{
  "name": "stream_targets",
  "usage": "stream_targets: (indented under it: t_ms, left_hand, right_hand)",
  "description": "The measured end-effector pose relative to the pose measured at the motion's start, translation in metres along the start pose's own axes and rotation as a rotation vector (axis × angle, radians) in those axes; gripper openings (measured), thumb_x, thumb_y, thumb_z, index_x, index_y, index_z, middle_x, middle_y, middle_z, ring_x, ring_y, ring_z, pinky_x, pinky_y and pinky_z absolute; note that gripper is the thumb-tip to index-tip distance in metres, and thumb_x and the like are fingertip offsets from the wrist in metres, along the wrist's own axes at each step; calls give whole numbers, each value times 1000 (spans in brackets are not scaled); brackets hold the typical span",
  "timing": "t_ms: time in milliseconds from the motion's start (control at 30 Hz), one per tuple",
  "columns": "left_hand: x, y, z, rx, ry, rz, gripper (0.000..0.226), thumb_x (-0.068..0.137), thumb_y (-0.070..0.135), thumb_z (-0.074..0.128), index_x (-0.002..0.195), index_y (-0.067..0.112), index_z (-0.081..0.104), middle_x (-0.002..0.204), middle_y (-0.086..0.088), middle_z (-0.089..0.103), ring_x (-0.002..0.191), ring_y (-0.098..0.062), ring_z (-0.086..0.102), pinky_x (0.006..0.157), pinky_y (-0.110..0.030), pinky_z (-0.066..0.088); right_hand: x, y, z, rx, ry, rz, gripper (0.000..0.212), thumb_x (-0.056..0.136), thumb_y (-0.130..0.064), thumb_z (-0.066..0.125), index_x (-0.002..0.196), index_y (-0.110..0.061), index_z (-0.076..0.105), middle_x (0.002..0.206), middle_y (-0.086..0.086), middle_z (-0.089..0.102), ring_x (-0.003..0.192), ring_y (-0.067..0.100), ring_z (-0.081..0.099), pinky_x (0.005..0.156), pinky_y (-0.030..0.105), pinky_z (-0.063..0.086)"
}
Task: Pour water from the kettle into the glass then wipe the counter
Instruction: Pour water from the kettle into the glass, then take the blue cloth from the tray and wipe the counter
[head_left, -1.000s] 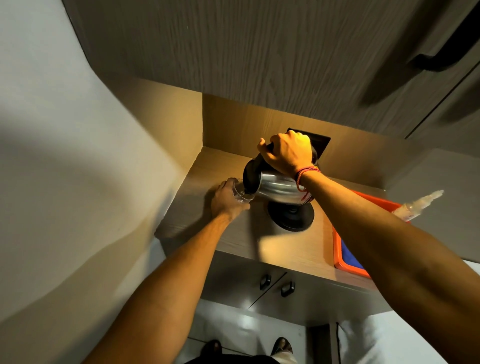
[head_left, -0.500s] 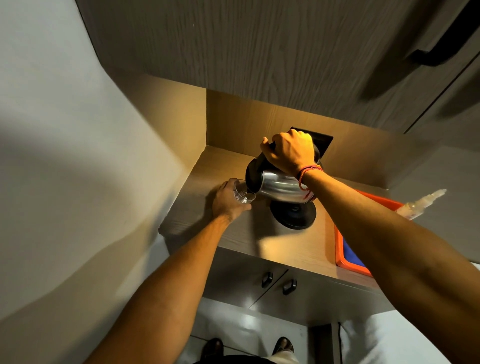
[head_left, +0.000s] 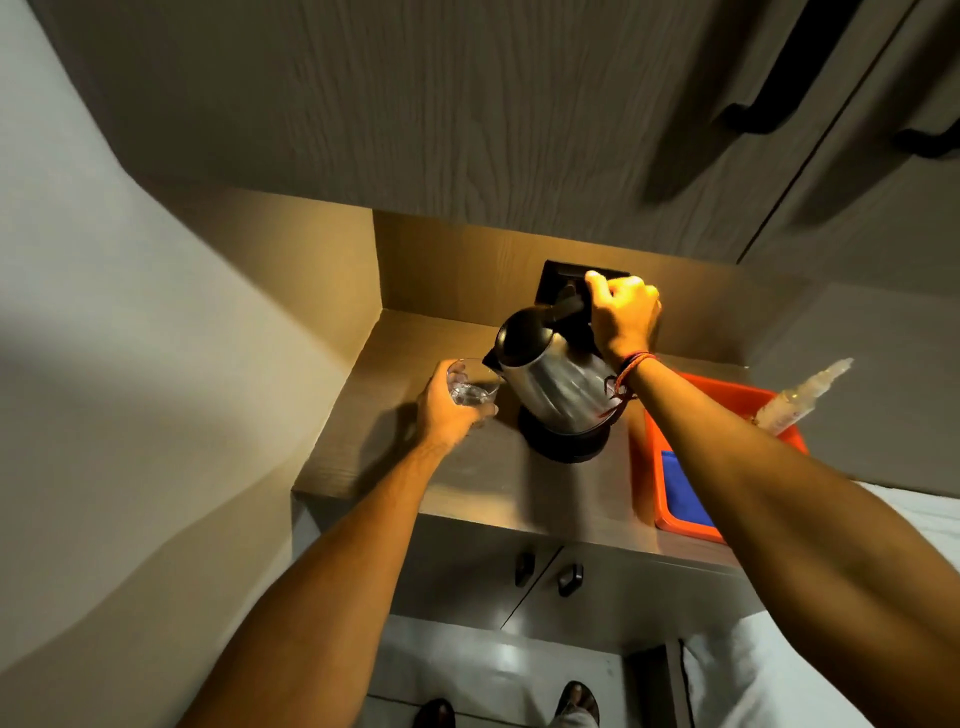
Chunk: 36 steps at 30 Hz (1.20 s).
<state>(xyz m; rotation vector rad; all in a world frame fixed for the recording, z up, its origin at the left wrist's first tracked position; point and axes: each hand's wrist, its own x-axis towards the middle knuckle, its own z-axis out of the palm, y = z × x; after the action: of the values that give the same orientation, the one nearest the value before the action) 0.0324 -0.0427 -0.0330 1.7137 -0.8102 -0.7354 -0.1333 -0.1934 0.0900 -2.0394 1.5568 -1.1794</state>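
Observation:
A steel kettle (head_left: 556, 384) with a black lid and handle is tilted only slightly to the left, over its round black base (head_left: 566, 441) on the wooden counter (head_left: 519, 493). My right hand (head_left: 621, 314) grips the kettle's handle from above. My left hand (head_left: 447, 410) holds a clear glass (head_left: 472, 389) with some water in it, just under and left of the spout. A red thread is tied round my right wrist.
An orange tray (head_left: 727, 395) with a blue cloth (head_left: 685, 493) and a clear plastic bottle (head_left: 800, 400) sits on the counter at the right. Upper cabinets hang overhead; a black wall plate (head_left: 558, 278) is behind the kettle. A white wall stands close on the left.
The kettle has swung back from a steep pouring tilt towards upright and down onto or just above its base. My right hand moved up and back with the handle. The glass stays in my left hand.

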Motion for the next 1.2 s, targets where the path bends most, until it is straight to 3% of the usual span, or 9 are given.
stream_targets:
  t_ms: [100,167,367,633,800,967,1100,1167,1200]
  left_hand:
    - [6,5,11,1,18,15,79,61,9,94,129,12,55,125,-7,64,112,-21,61,75,-18,49]
    - [9,6,16,7,26,22,81,59,8,94,129,12,54,125,-8,64,112,-22,61,83,-25,51]
    - [16,-1,25,1,50,-31,86,59,10,94,134,14,51,131,-8,62,120,-25,58,93,-33,52]
    - [16,-9,31,61,60,-83,90,62,12,94,140,15,49,137,-10,59,128,-29,54,103,-45,50]
    - [18,-12,31,92,72,-98,90,62,14,94,139,15,48,136,-10,59,127,-29,55,101,-41,50]
    - [19,-8,28,99,12,-81,99,60,15,95,142,19,40,142,-9,52,132,-29,50,102,-37,47]
    - [16,17,21,246,73,121,98,63,58,84,142,24,38,141,-6,46,125,-21,45,98,-37,46]
    - [11,36,21,357,233,351,77,74,63,70,132,18,47,129,-8,50,115,-20,47,91,-37,48]
    - [-7,51,47,333,184,536,67,80,57,67,127,13,51,124,-11,51,111,-21,47,88,-34,46]
  right_hand:
    - [2,26,-7,120,23,193,50,93,-41,52,66,-2,69,66,21,60,75,34,54,63,34,18]
    - [-5,39,-14,241,74,344,47,91,-39,57,79,3,73,74,19,58,80,33,49,69,37,27]
    - [-24,73,-22,531,185,629,36,69,-41,65,43,-19,54,52,-3,42,62,23,40,60,41,34]
    - [-19,93,-12,755,255,690,32,84,-18,69,54,-19,56,61,-6,46,61,12,41,58,28,36]
    - [-20,108,-2,773,200,683,46,75,-28,69,33,-23,50,42,-15,36,56,15,34,54,34,31]
    - [-21,117,-10,757,165,647,40,85,-27,65,46,-18,59,43,-12,51,46,15,48,50,33,39]
    - [-25,132,-21,507,82,540,32,85,-35,56,56,-24,66,65,2,66,68,23,57,70,46,46]
    - [-26,141,-25,336,7,476,24,82,-31,55,63,-22,67,73,8,71,73,28,62,76,47,50]
    - [-41,159,-64,246,107,526,21,81,-28,55,67,-20,69,78,11,73,78,31,66,77,46,52]
